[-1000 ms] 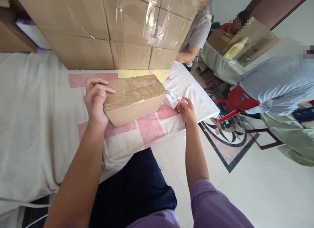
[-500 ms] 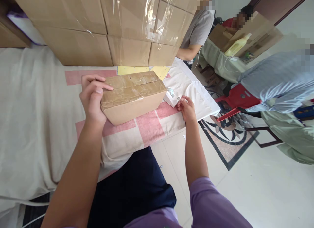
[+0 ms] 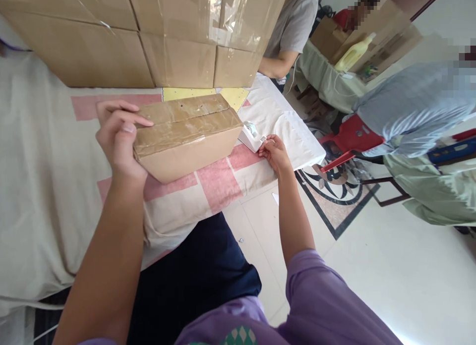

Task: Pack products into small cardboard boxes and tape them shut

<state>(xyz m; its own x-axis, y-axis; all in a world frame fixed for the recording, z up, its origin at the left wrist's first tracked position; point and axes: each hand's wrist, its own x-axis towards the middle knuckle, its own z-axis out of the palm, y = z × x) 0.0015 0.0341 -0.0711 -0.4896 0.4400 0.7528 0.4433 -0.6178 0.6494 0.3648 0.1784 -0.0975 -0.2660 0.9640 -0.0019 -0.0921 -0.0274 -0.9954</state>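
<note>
My left hand (image 3: 119, 139) grips the left end of a brown cardboard box (image 3: 188, 154), thumb and fingers over its taped top. The box lies on the cloth-covered table (image 3: 217, 179), slightly tilted. Just past its right end stands a white tape dispenser (image 3: 253, 140) with a pale roll in it. My right hand (image 3: 274, 151) is at the dispenser's front end, its fingertips pinched together by the cutter. What lies between those fingertips is too small to make out.
Large taped cartons (image 3: 178, 57) are stacked along the back of the table. Beyond them a person in a grey shirt (image 3: 292, 32) sits. A red chair (image 3: 355, 137) with another person on it is at the right. A yellow bottle (image 3: 355, 53) stands on a farther table.
The view has shifted, so everything sits somewhat further left and higher. My right hand has come closer to the dispenser's front end. My left hand keeps its grip on the box.
</note>
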